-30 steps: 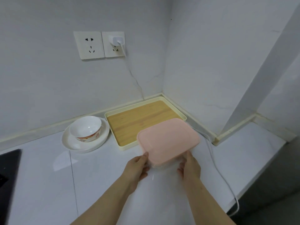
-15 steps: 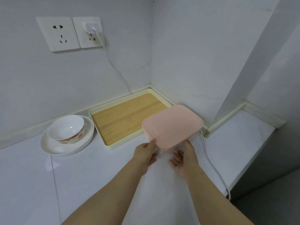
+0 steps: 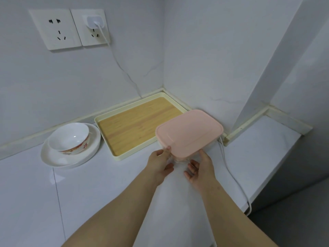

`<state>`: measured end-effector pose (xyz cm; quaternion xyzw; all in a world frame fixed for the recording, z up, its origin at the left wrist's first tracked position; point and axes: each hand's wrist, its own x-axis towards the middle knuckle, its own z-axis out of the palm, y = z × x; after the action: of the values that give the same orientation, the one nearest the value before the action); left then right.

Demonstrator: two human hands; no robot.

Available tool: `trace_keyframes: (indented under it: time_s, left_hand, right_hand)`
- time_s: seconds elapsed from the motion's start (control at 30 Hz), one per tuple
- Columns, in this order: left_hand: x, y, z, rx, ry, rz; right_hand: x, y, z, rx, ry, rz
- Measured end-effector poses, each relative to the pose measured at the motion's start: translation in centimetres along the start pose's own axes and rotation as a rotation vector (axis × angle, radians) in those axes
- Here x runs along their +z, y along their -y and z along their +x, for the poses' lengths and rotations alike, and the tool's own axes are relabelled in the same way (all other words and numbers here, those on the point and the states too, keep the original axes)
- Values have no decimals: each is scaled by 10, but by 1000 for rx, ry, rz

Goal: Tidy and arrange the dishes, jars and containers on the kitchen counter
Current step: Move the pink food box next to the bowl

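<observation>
A container [image 3: 179, 156] with a clear base and a pink lid [image 3: 189, 132] sits at the right end of the counter [image 3: 106, 193], close to the corner where the two walls meet. Its far left part overlaps the near right corner of the tray [image 3: 135, 122]; whether the base rests on the counter or hangs just above it cannot be told. The left hand [image 3: 160, 163] holds the container at its near left corner, thumb on the lid's edge and fingers curled under the clear base. The right hand [image 3: 201, 166] lies at the near right corner, thumb touching the lid's rim, its fingers spread loose and fairly straight below the base, gripping nothing. The tray, cream-rimmed with a wooden floor, lies against the back wall in the corner. Just left of it stands a white plate [image 3: 71, 162], almost touching the tray, and in the plate sits a white bowl [image 3: 69, 136] with a red pattern on its outside, upright. On the back wall one socket [image 3: 57, 29] is free and the one beside it carries a white plug [image 3: 94, 22]. From the plug a white cable [image 3: 231, 172] drops to the corner, passes behind the tray and container, runs along the counter to the right of the right hand and goes over the counter's edge
</observation>
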<state>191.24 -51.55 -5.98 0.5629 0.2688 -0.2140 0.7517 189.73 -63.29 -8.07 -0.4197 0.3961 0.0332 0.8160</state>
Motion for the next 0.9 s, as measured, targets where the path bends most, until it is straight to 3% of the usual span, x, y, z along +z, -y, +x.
trace_keyframes:
  time_s: [0.3,0.5,0.7,0.9]
  left_hand:
    - [-5,-8,-10,-34,38,57]
    - [-42,-24,-30,7,0,85]
    - [-96,-17,-65,68,-150,-167]
    - [-169,-18,-102,153,-300,-247]
  right_hand:
    - [2,-1,-24,-6,-12,-47]
    - [2,-22,-55,-44,-116,-18]
    - [40,-59,-103,-3,74,-93]
    - [95,-105,-138,35,281,-288]
